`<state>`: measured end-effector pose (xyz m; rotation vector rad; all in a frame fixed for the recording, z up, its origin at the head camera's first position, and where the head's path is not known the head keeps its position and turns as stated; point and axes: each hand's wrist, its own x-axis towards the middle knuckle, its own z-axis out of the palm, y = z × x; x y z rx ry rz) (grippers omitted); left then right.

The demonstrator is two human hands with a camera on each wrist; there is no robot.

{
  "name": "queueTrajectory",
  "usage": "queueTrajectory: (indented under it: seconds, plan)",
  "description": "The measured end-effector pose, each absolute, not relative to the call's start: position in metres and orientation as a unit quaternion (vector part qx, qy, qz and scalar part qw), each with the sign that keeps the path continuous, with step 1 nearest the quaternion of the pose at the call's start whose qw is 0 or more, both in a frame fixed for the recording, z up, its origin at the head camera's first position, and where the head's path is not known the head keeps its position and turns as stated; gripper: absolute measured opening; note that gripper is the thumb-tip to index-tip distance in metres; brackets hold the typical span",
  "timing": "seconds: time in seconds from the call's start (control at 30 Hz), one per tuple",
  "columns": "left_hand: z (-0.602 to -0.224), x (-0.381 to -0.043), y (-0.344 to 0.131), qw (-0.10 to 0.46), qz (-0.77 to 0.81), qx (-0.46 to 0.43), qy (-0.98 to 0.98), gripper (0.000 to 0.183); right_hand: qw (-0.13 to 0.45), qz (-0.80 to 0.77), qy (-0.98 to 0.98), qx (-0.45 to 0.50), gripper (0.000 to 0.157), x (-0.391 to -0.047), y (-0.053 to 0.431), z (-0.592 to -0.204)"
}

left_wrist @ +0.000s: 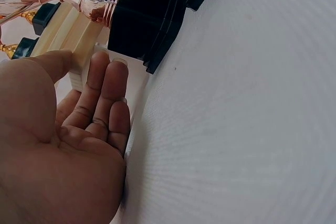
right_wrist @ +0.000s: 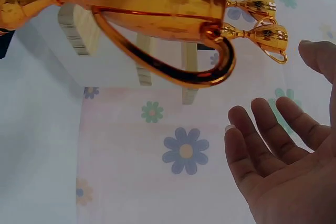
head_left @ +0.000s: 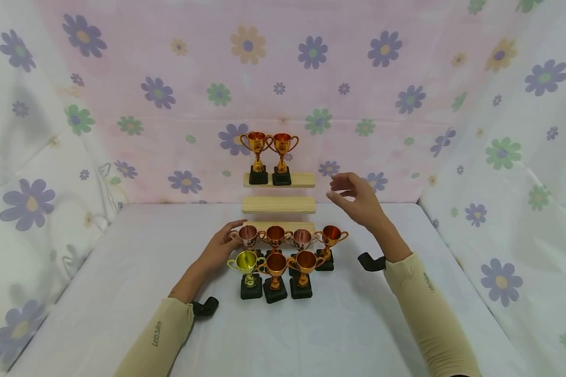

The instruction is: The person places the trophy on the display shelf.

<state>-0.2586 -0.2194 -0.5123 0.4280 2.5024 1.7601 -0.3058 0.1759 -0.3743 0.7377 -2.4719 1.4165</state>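
Note:
My left hand (head_left: 220, 247) is at the left end of a stepped wooden shelf (head_left: 279, 204). In the left wrist view its fingers (left_wrist: 114, 85) are loosely extended and its thumb lies against the wood; how firmly it touches is unclear. My right hand (head_left: 357, 200) is raised to the right of the shelf, fingers apart, holding nothing. Two gold trophy cups (head_left: 257, 149) (head_left: 282, 149) stand side by side on the top step. Before the shelf are several trophies on black bases, including a yellow-gold cup (head_left: 247, 262), a rose cup (head_left: 248, 236) and an orange-gold cup (head_left: 332, 235).
A white cloth (head_left: 358, 335) covers the table. Flowered cloth (head_left: 283, 63) hangs behind and on both sides. The middle step (head_left: 279, 204) holds no trophy. Black wrist mounts (head_left: 206, 307) (head_left: 371, 262) stick out beside both beige sleeves.

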Motion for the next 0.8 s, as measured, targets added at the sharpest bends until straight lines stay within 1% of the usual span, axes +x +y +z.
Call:
queueTrajectory:
  seconds: [0.17, 0.47, 0.63, 0.8]
  plan:
    - [-0.514, -0.259, -0.219, 0.029, 0.574, 0.134, 0.807, 0.051, 0.106, 0.501, -0.82, 0.256, 0.043, -0.296, 0.185, -0.389]
    - [-0.516, -0.263, -0.22, 0.032, 0.576, 0.132, 0.806, 0.05, 0.068, 0.534, -0.793, 0.287, 0.05, -0.283, 0.202, -0.412]
    - [-0.515, -0.26, -0.221, 0.033, 0.582, 0.134, 0.801, 0.05, 0.028, 0.549, -0.771, 0.322, 0.06, -0.282, 0.207, -0.421]
    - [-0.513, -0.261, -0.22, 0.031, 0.585, 0.14, 0.798, 0.051, -0.032, 0.554, -0.745, 0.369, 0.077, -0.287, 0.212, -0.428]
